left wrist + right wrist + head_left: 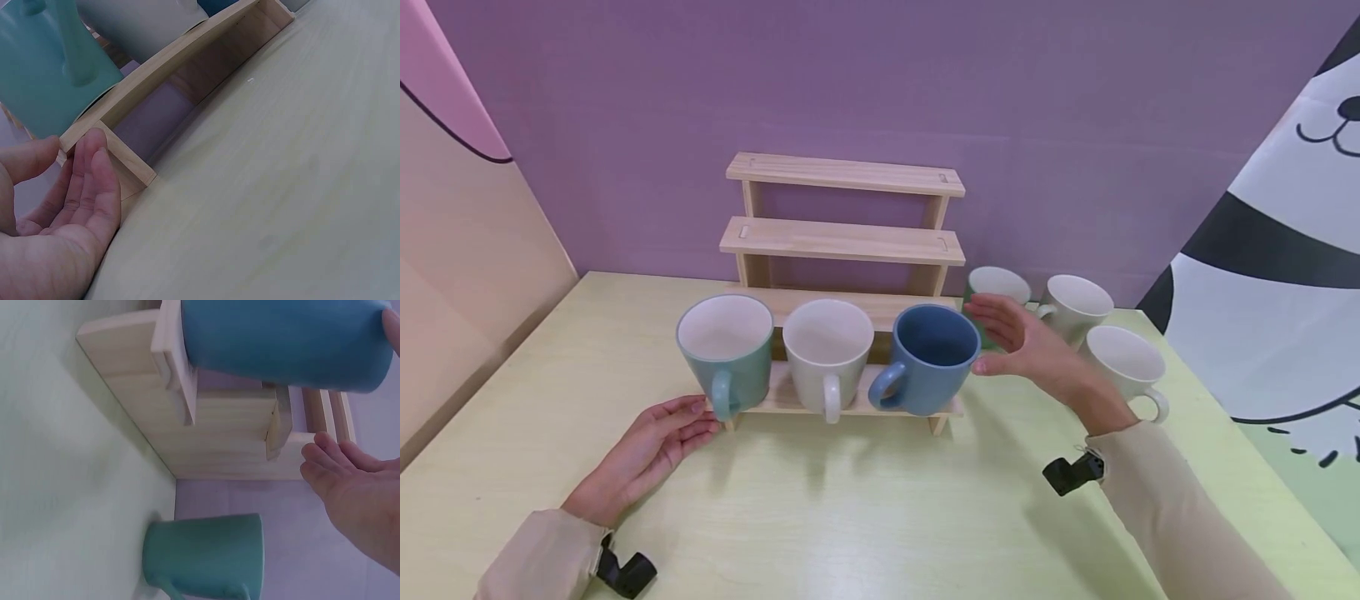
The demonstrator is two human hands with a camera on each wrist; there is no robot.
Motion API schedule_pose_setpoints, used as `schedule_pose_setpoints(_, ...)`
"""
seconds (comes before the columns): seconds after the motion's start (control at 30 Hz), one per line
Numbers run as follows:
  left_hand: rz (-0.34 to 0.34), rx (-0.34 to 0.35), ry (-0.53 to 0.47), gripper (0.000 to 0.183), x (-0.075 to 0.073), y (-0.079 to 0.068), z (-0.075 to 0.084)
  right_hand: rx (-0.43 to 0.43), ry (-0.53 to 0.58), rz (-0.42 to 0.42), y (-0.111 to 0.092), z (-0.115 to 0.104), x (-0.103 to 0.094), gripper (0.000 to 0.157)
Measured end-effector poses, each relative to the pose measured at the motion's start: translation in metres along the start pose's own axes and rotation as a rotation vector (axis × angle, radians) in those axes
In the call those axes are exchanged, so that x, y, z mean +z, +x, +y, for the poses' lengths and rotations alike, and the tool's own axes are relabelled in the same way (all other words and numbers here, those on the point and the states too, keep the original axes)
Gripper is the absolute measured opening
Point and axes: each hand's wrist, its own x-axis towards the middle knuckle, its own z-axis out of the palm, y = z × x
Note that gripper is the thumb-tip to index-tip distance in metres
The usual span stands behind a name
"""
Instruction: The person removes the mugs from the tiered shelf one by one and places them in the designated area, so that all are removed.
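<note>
A stepped wooden display shelf (842, 241) stands against the purple backdrop. On its lowest step a teal mug (739, 381), a white mug (829, 371) and a blue mug (936, 379) sit in a row, handles toward me. My left hand (655, 437) pinches the left end of that step, thumb (37, 157) on the board's edge and fingers below. Beside the blue mug is my right hand (1037, 350), its fingers loosely extended; in the right wrist view the thumb (392, 328) is right at the mug's rim.
Behind and beside the right hand, a green mug (206, 555) and two whitish mugs, one farther back (1078, 302) and one nearer (1123, 358), stand on the pale wooden table (850, 517). A panda-printed panel (1285, 317) borders the table's right side.
</note>
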Motion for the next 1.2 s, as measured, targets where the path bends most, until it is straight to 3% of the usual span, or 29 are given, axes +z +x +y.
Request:
schedule_pose_setpoints(0.83,-0.009,-0.003,-0.027,0.033,0.0,0.001,0.0,-0.134,0.121,0.009,0.007,0.007,0.033,0.089)
schedule_pose_setpoints(1.2,-0.001,-0.005,-0.006,0.032,0.0,0.001,0.0,-0.127,0.05,0.034,0.009,0.006,0.037,0.09)
